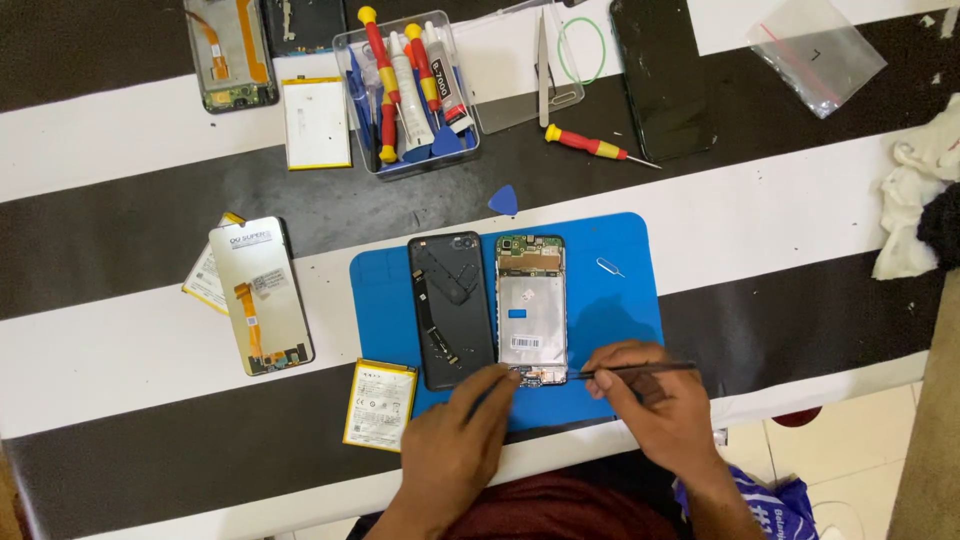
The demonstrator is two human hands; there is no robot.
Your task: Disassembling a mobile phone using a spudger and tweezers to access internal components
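Right hand: fingers closed around slim metal tweezers, tips directed at the bottom edge of the opened phone frame. Left hand: fingers curled, fingertips resting at the lower left corner of the same frame; whether it grips anything cannot be determined. The frame lies face down on a blue work mat, just beside a detached black back cover to its left. A battery lies at the mat's lower left corner. Farther left lies a replacement screen. Above the mat: a blue pick, a clear tool tray, a red-and-yellow screwdriver, and a black phone.
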